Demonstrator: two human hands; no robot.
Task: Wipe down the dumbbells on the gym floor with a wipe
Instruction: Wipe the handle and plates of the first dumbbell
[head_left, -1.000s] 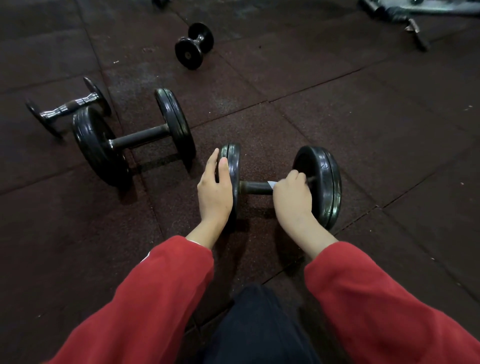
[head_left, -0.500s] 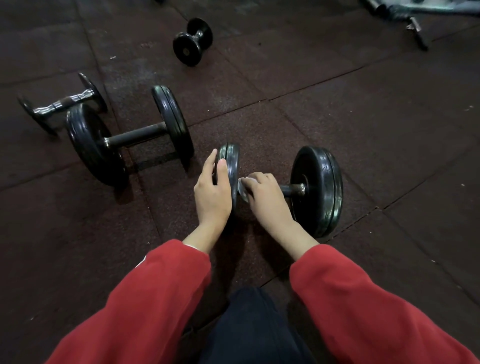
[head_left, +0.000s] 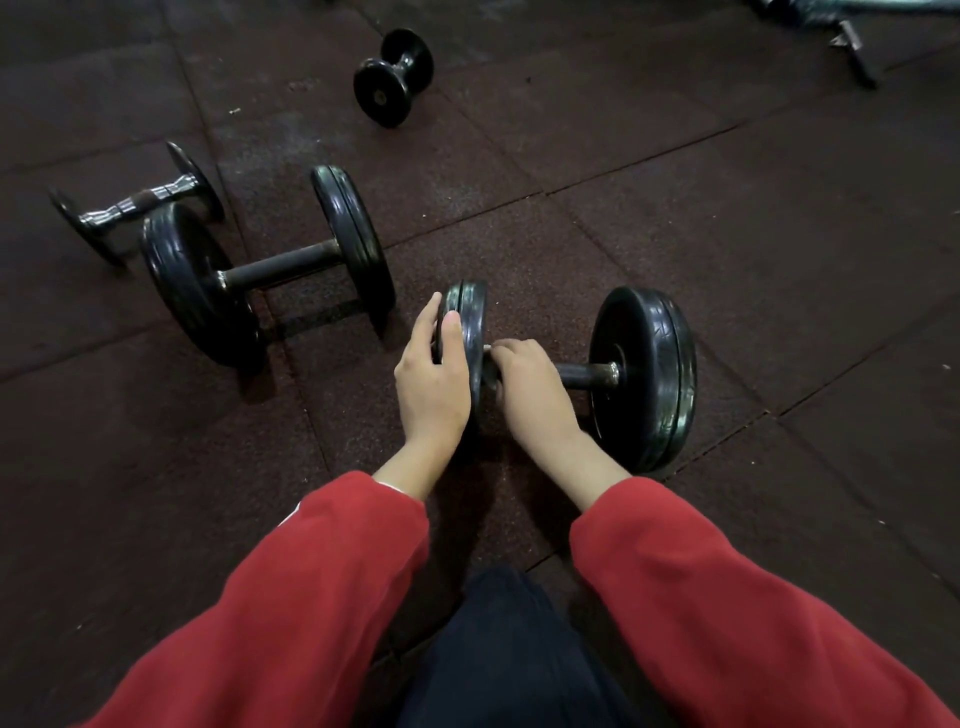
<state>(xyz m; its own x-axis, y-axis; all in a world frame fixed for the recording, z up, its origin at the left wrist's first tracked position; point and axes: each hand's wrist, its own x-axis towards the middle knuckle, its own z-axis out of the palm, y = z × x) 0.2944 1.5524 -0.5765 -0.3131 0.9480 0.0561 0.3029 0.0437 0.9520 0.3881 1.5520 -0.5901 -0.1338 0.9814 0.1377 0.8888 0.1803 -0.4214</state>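
Observation:
A black dumbbell (head_left: 644, 374) lies on the dark rubber floor right in front of me. My left hand (head_left: 434, 374) grips its left weight plate, fingers over the rim. My right hand (head_left: 530, 387) is curled round the left end of the bar, against that plate, with a white wipe (head_left: 488, 347) showing only as a sliver above the fingers. The right half of the bar and the right plate are bare.
A second black dumbbell (head_left: 270, 270) lies to the left. Behind it rests a slim chrome-handled one (head_left: 137, 202). A short small dumbbell (head_left: 393, 78) sits farther back. Metal gym gear (head_left: 852, 47) crosses the top right corner. My dark-trousered knee (head_left: 514, 654) is below.
My right hand has slid with the wipe along the bar from its right end to its left end. My left hand stays on the left plate.

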